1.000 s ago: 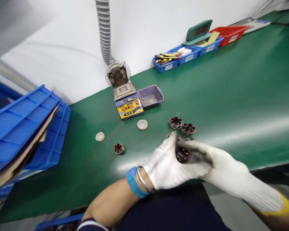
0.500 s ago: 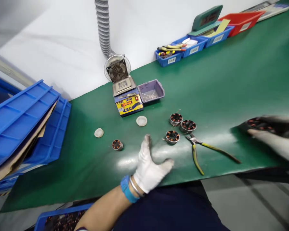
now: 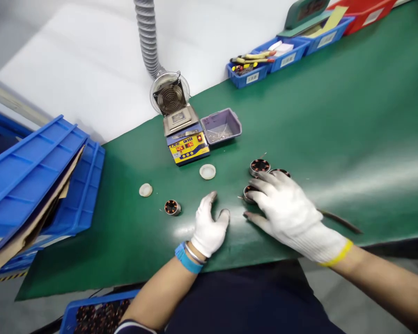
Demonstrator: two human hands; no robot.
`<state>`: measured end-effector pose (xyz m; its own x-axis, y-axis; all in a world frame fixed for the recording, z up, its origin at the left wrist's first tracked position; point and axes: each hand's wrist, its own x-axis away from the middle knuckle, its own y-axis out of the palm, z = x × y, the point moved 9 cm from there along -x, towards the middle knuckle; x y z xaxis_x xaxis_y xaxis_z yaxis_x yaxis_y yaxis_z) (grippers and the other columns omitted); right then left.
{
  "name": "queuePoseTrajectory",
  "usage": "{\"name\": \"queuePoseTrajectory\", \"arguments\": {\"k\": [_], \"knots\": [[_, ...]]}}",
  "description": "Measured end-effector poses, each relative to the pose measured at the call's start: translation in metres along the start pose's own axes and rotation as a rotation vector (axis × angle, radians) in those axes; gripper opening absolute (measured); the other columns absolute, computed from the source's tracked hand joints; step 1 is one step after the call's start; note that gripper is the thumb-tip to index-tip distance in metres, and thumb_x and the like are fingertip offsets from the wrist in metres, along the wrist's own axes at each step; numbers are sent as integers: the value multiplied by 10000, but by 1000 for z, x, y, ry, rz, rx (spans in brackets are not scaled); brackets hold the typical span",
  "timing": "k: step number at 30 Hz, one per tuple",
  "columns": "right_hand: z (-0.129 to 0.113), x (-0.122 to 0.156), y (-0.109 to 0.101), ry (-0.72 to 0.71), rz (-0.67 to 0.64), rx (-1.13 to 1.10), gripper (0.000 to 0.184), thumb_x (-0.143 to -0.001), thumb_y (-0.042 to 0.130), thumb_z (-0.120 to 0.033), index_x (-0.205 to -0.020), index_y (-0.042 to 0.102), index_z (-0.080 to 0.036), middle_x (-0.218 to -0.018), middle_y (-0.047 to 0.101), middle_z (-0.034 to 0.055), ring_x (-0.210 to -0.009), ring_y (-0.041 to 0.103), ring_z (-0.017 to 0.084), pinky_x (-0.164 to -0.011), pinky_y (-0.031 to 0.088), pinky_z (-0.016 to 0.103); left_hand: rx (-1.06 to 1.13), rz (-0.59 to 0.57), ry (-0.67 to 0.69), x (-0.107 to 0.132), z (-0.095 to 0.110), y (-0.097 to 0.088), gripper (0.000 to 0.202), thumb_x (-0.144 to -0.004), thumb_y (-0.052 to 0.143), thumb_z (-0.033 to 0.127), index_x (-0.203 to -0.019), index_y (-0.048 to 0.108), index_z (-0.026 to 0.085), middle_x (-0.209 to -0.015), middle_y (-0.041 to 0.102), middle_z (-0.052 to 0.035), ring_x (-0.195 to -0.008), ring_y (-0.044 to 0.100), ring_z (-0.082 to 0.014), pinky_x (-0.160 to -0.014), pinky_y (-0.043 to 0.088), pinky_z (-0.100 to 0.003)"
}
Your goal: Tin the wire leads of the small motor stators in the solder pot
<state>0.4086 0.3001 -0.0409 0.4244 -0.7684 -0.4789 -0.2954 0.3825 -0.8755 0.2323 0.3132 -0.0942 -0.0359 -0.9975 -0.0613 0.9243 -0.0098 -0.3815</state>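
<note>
My left hand (image 3: 209,226), in a white glove, rests on the green table (image 3: 334,139) with fingers apart and nothing in it. My right hand (image 3: 285,211), also gloved, lies flat with spread fingers over a cluster of round copper-wound stator parts. One stator (image 3: 259,166) shows just past the fingertips, another (image 3: 283,172) peeks out to its right, and a third (image 3: 248,191) is partly under the fingers. A lone stator (image 3: 172,207) sits to the left of my left hand. A plier handle (image 3: 339,221) sticks out from under my right hand.
A yellow-and-blue solder pot (image 3: 183,134) with a fume duct (image 3: 146,37) stands behind, next to a purple tray (image 3: 220,126). Two white caps (image 3: 207,171) (image 3: 145,189) lie nearby. Blue crates (image 3: 35,176) stack at left; small blue bins (image 3: 251,69) line the far edge. A blue bin of stators (image 3: 97,315) sits below the table.
My right hand came back from the far right without the stator it held and now covers the stator cluster and pliers. My left hand shifted slightly on the table.
</note>
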Motion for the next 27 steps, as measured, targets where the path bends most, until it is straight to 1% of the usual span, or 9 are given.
{"name": "queuePoseTrajectory", "arguments": {"k": [2, 4, 8, 11, 14, 15, 17, 20, 27], "knots": [[-11, -11, 2, 20, -2, 74, 165, -870, 626, -267, -874, 726, -135, -1128, 684, 163, -1225, 520, 342, -1059, 392, 510, 194, -13, -114, 2, -9, 0, 440, -809, 730, 333, -1213, 653, 176, -1246, 717, -151, -1112, 698, -283, -1069, 520, -474], [-3, -13, 5, 75, -25, 97, 182, -882, 619, -286, -866, 717, -134, -1086, 677, 169, -1128, 548, 321, -996, 417, 470, 369, -61, -234, 5, -16, 5, 415, -797, 776, 382, -1141, 664, 179, -1158, 739, -134, -954, 722, -242, -955, 573, -431], [20, -3, 19, 246, -108, -23, 234, -904, 571, -331, -854, 706, -146, -1078, 668, 159, -983, 585, 280, -921, 465, 444, 618, -178, -405, 13, -19, 19, 625, -723, 861, 517, -1162, 602, 154, -1159, 705, -158, -767, 713, -193, -720, 595, -352], [20, 9, 31, 436, -118, -444, 297, -880, 587, -441, -802, 682, -170, -1189, 664, 135, -1023, 634, 264, -898, 527, 418, 837, -384, -517, 23, -9, 38, 803, -694, 842, 665, -1269, 529, 200, -1296, 632, -178, -797, 731, -230, -639, 604, -365], [-1, 18, 47, 596, -164, -962, 393, -820, 634, -563, -771, 638, -173, -1254, 648, 137, -988, 678, 222, -825, 581, 348, 984, -621, -536, 35, 13, 53, 861, -654, 821, 751, -1249, 559, 187, -1047, 687, -109, -732, 720, -225, -596, 605, -352], [-7, 19, 48, 626, -165, -1043, 409, -794, 657, -579, -765, 633, -171, -1262, 646, 143, -986, 683, 219, -814, 587, 337, 976, -611, -523, 35, 16, 52, 856, -634, 836, 746, -1208, 580, 164, -921, 681, -74, -679, 703, -203, -583, 597, -330], [-9, 17, 41, 670, -91, -1025, 415, -734, 715, -579, -798, 664, -173, -1257, 650, 147, -1025, 679, 233, -841, 588, 343, 893, -462, -503, 30, 12, 41, 808, -615, 869, 699, -1130, 601, 138, -777, 646, -24, -576, 657, -157, -549, 572, -287], [-2, 10, 26, 701, 21, -893, 416, -700, 748, -567, -872, 721, -190, -1142, 692, 128, -1035, 674, 247, -870, 583, 357, 716, -239, -477, 24, 4, 20, 640, -657, 877, 569, -1064, 624, 144, -771, 655, -9, -512, 610, -122, -515, 544, -265], [-7, -3, 30, 681, -105, -924, 417, -801, 665, -591, -743, 648, -178, -863, 692, 98, -775, 663, 193, -758, 586, 318, 531, -69, -338, 15, 6, -3, 225, -746, 802, 340, -864, 688, 187, -820, 711, -19, -701, 641, -149, -664, 547, -257]]}}
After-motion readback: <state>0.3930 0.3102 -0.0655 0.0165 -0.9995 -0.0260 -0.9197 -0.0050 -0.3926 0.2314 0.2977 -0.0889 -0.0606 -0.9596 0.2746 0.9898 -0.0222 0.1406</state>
